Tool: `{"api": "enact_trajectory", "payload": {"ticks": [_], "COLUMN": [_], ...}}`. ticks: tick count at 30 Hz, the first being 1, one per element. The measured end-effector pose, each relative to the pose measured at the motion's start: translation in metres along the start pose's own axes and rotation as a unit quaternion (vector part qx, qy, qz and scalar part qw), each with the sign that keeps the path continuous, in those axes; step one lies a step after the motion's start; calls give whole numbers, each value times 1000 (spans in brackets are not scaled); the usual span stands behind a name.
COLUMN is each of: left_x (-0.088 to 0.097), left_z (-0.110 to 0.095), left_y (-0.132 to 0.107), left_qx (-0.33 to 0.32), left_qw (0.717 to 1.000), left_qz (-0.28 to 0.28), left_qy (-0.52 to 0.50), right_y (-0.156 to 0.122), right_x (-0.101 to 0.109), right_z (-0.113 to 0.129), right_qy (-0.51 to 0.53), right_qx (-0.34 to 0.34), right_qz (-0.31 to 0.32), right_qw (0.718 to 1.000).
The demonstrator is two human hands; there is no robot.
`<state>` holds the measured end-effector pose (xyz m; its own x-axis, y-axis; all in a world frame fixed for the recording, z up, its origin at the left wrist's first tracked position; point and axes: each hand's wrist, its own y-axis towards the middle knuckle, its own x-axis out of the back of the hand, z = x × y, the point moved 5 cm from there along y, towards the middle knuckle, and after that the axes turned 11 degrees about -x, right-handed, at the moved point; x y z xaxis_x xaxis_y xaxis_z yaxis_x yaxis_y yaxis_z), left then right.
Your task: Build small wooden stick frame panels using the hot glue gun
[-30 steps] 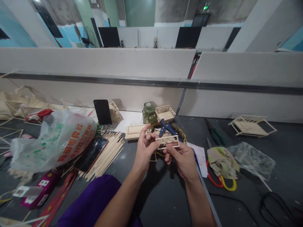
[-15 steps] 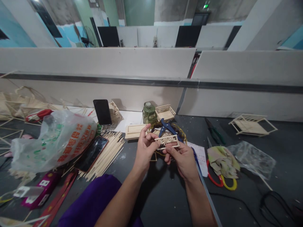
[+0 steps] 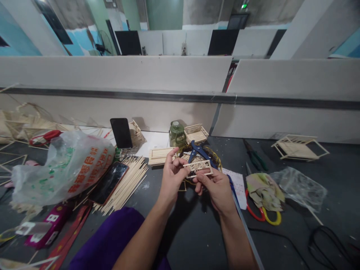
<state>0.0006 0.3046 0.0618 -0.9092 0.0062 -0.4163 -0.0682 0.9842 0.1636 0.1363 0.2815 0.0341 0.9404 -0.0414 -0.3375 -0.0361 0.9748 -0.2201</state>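
Observation:
A small rectangular frame of thin wooden sticks (image 3: pixel 207 164) is held up between both hands above the table. My left hand (image 3: pixel 173 176) pinches its left end with thumb and fingers. At the lower right of the frame, my right hand (image 3: pixel 218 187) grips it between thumb and fingers. Just behind the hands stands a basket with a yellow rim (image 3: pixel 221 159); small wooden pieces and blue-handled pliers (image 3: pixel 198 150) lie in it. A stack of stick panels (image 3: pixel 160 155) lies to the left of the basket.
Loose sticks (image 3: pixel 132 183), a phone (image 3: pixel 109 183) and a plastic bag (image 3: pixel 64 168) lie left. An upright phone (image 3: pixel 121 133) and green jar (image 3: pixel 177 134) stand behind. Right are scissors (image 3: pixel 272 218), a cloth (image 3: pixel 264 191), green-handled pliers (image 3: pixel 255 157) and a stick model (image 3: pixel 299 148).

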Motion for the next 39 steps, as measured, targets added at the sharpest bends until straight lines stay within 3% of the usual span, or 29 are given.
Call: {"api": "enact_trajectory", "payload": {"ticks": [13, 39], "left_x": [-3, -1], "left_z": [0, 1], "left_y": [-1, -3], "left_qx": [0, 1], "left_qw": [999, 1000], "left_qz": [39, 27], "left_qy": [-18, 12], "right_y": [-1, 1], "right_x": [-3, -5], "right_z": [0, -7], "right_qy": [5, -16], "right_qx": [2, -4], "right_qz": [18, 49], "right_qw": [1000, 999]}}
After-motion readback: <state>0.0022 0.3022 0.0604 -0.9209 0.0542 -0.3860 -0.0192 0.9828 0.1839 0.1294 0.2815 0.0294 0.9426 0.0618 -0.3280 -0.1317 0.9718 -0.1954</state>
